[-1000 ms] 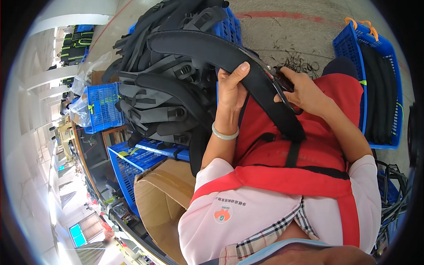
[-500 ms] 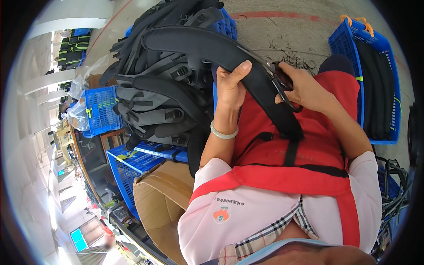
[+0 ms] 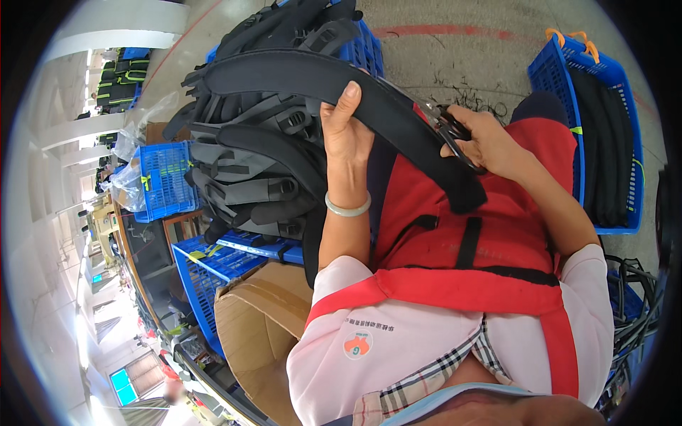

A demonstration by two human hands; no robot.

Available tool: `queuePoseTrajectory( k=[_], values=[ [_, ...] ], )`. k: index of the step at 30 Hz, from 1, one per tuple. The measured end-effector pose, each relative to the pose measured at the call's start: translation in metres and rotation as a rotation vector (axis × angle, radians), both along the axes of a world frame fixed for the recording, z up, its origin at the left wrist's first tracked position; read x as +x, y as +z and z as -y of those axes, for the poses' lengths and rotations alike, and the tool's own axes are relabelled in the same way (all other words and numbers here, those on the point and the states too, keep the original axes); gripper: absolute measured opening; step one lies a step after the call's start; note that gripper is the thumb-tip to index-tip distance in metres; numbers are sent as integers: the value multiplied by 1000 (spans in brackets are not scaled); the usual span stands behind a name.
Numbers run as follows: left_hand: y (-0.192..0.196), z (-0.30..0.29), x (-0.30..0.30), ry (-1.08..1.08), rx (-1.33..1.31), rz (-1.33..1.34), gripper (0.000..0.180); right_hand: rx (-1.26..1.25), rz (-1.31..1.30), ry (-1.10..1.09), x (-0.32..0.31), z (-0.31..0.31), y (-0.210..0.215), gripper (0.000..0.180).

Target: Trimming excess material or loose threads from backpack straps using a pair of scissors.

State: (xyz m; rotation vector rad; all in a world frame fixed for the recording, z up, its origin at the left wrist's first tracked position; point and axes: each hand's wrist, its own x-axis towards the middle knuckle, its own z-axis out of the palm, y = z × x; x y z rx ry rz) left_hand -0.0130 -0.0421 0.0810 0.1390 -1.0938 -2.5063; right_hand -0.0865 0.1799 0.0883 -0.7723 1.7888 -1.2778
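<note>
A long, curved, black padded shoulder strap [image 3: 398,117] stretches from the strap pile down over my red apron. My left hand [image 3: 347,131] grips it near its middle, thumb on top and the other fingers hidden beneath. In my right hand [image 3: 486,142] is a pair of scissors [image 3: 447,130] with dark handles. Their blades point up and left along the strap's far edge; whether they touch it I cannot tell. The strap's lower end [image 3: 469,195] lies loose on the apron [image 3: 419,241].
Grey and black straps [image 3: 263,156] are heaped on blue crates at the left. A blue crate [image 3: 579,170] at the right holds black padded pieces. An open cardboard box [image 3: 263,326] stands by my left elbow. Dark scraps [image 3: 469,99] litter the floor ahead.
My left hand has shifted left, drawing the strap the same way across my lap. The scissors have turned slightly, and their blades show more plainly beside the strap's edge.
</note>
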Motion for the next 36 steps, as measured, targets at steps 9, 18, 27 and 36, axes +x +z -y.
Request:
queuePoseTrajectory(
  k=[9, 18, 27, 36],
  values=[
    [2, -25, -2, -21, -8, 38, 16, -148, -488, -35, -10, 2, -12, 54],
    [-2, -18, -4, -58, -19, -21, 25, -60, -200, -43, -11, 2, -1, 53],
    [3, -28, 1, -25, -48, 36, 18, -29, -446, -15, -12, 3, -3, 64],
    [-6, -27, 0, -41, -19, 39, 16, 85, -350, -17, -6, -14, -7, 61]
  ],
)
